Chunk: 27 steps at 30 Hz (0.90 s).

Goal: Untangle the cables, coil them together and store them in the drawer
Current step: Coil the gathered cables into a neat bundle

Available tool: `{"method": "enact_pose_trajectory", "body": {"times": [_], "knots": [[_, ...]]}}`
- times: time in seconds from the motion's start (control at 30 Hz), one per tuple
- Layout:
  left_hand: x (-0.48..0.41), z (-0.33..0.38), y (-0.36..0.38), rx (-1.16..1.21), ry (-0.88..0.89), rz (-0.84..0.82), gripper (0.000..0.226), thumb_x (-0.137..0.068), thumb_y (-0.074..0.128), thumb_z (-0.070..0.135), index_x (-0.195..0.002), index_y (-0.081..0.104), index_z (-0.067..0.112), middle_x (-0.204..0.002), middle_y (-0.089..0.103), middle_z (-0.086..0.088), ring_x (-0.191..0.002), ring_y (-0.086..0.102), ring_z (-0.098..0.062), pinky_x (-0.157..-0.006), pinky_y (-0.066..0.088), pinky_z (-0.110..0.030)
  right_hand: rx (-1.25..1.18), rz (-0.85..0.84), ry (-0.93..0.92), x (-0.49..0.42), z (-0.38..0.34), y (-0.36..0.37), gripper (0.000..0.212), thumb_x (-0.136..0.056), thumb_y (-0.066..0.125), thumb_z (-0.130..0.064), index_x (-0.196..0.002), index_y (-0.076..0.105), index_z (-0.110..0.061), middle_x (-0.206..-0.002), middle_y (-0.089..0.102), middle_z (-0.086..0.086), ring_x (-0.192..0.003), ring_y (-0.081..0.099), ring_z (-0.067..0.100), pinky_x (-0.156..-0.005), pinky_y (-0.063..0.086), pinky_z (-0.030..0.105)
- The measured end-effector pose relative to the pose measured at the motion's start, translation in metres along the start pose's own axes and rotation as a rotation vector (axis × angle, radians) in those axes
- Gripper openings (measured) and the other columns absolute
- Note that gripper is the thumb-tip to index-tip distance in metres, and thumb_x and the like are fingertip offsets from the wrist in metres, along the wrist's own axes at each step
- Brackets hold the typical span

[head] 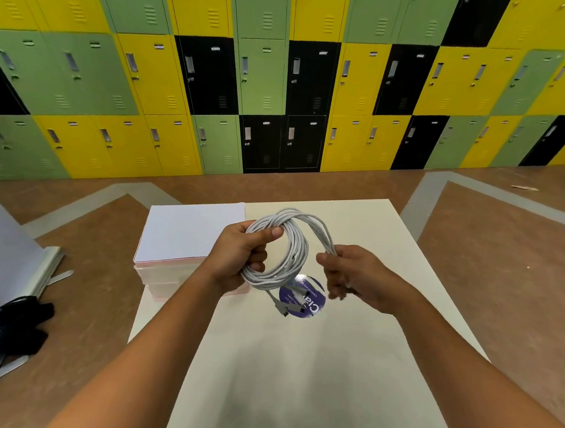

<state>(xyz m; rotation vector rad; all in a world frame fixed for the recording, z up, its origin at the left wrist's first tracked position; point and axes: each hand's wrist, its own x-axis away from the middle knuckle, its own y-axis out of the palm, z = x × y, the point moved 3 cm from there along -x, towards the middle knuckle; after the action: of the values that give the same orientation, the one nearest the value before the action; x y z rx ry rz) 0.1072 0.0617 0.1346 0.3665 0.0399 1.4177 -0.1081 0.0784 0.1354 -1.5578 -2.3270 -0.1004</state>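
Head view is showing both forearms reaching in from the bottom edge, elbows cut off. The left hand (239,256) is gripping the cables (297,248), a white coil held in the air above the table (297,365). Its thumb is curling over the bundle and its fingers are wrapping through the loop, hiding part of it. At 3 o'clock of the coil the right hand (356,279) is pinching a loop of strands arching over from the top. Its lower fingers are blurring, so their exact hold is hard to make out.

At 6 o'clock of the coil the plugs (284,309) are dangling, partly covering a blue sticker (315,303) whose print is too small to read. At 10 o'clock a white box (189,234) is sitting, its near corner hidden behind the left hand; whether it has a drawer is unclear. At 12 o'clock lockers (283,80) are filling the wall. At 8 o'clock boards (3,261) with a black cloth (22,326) are lying, cut by the left edge.
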Motion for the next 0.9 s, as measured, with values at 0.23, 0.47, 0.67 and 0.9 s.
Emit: {"method": "enact_pose_trajectory", "body": {"times": [0.23,0.47,0.67,0.9], "knots": [[0.003,0.004,0.006,-0.11,0.019,-0.059,0.007,-0.088,0.07,0.01,-0.081,0.069,0.011,-0.059,0.024,0.0,-0.05,0.019,-0.014,-0.042,0.024,-0.022,0.842,0.136,0.066,-0.004,-0.001,0.005,0.028,-0.1,0.04,-0.052,-0.083,0.047,-0.031,-0.103,0.048,0.002,-0.1,0.053,0.022,-0.084,0.05,0.043],[0.006,0.0,0.009,-0.124,0.014,-0.142,0.002,-0.087,0.071,0.01,-0.085,0.07,0.01,-0.062,0.02,-0.003,-0.051,0.016,-0.016,-0.043,0.024,-0.022,0.868,0.171,0.047,-0.015,-0.01,-0.003,0.017,-0.093,0.065,-0.03,-0.082,0.065,-0.017,-0.076,0.069,-0.001,-0.069,0.066,0.015,-0.061,0.051,0.028],[0.005,-0.005,0.016,-0.16,0.056,-0.132,0.013,-0.087,0.071,0.009,-0.095,0.068,-0.001,-0.056,0.028,-0.002,-0.047,0.023,-0.015,-0.042,0.029,-0.023,0.059,0.323,-0.108,-0.018,-0.005,-0.001,0.01,-0.091,0.069,-0.011,-0.092,0.074,-0.003,-0.08,0.075,0.015,-0.074,0.073,0.031,-0.076,0.061,0.045],[-0.002,-0.008,0.02,-0.31,0.128,-0.072,0.017,-0.083,0.078,0.017,-0.092,0.073,0.003,-0.056,0.043,-0.007,-0.046,0.034,-0.018,-0.045,0.037,-0.027,-0.463,0.271,-0.044,-0.016,0.005,0.018,0.018,-0.096,0.057,-0.009,-0.101,0.07,0.004,-0.091,0.074,0.021,-0.08,0.074,0.033,-0.064,0.059,0.032]]}}
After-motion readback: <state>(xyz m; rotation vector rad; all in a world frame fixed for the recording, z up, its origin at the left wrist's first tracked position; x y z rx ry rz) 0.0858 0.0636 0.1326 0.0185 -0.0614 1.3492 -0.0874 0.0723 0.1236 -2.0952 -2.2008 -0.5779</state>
